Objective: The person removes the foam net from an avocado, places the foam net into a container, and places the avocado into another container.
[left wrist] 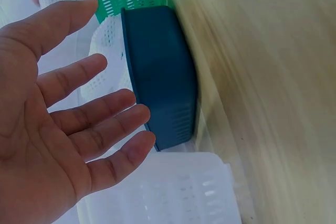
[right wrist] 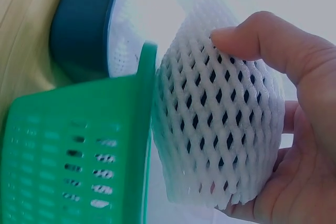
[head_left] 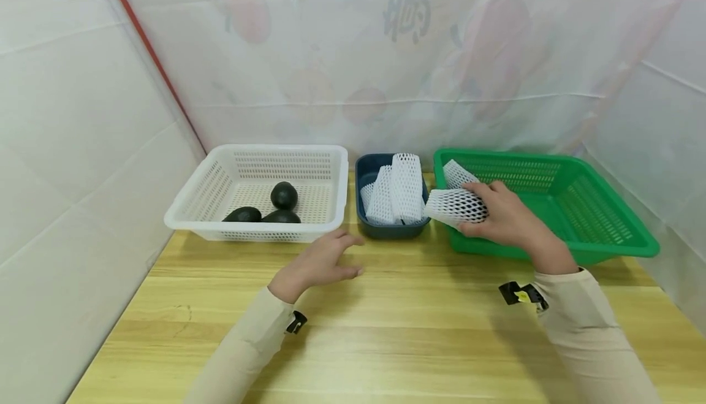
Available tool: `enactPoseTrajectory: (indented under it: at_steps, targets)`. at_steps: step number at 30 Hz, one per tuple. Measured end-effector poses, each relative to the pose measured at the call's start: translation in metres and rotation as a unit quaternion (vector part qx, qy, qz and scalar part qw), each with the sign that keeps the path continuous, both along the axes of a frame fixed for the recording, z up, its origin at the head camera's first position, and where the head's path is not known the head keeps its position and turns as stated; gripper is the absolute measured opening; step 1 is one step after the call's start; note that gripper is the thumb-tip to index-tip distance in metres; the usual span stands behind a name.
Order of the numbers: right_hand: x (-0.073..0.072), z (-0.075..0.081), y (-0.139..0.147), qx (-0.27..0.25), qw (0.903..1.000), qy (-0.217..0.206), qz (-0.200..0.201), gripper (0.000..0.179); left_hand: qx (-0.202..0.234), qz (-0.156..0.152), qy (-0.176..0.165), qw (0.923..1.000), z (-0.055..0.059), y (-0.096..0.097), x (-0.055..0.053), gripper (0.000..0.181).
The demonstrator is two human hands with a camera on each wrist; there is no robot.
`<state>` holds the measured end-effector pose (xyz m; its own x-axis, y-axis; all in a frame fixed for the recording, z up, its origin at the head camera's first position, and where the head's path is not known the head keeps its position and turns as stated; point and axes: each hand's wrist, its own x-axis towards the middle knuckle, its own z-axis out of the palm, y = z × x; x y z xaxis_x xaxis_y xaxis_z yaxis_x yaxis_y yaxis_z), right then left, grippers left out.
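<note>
My right hand grips a white foam net at the left rim of the green basket; something dark shows through its mesh. Behind it, another white foam net lies in that basket's left corner, partly hidden. My left hand hovers over the table just in front of the white basket, fingers spread and holding nothing. In the left wrist view its palm shows bare. Several dark avocados lie in the white basket.
Between the two baskets stands a dark blue bin with several white foam nets in it. All three containers line the back of the wooden table, against a pale sheet. More sheeting closes off both sides.
</note>
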<state>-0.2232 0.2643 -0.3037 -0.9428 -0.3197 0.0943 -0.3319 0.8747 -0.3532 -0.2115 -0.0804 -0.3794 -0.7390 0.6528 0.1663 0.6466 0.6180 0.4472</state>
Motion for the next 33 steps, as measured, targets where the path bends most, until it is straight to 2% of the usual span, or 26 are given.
enactPoseTrajectory:
  at_steps: [9,16,26,33]
  targets:
    - [0.003,0.002,-0.015,-0.007,0.9997,0.011,0.021,0.074,0.006,0.001,-0.002,1.0,-0.003,-0.007,0.0,0.048]
    - [0.006,0.002,-0.026,-0.014,0.9987,0.026,0.042,0.073,-0.001,0.009,-0.018,0.9998,0.0,-0.013,0.001,0.05]
    - [0.008,-0.008,-0.042,-0.022,0.9969,0.041,0.063,0.07,-0.014,0.016,-0.019,0.9996,-0.003,-0.015,-0.003,0.05]
    - [0.01,-0.018,-0.053,-0.025,0.9971,0.021,0.068,0.071,-0.013,0.02,-0.027,0.9994,-0.002,-0.017,-0.002,0.049]
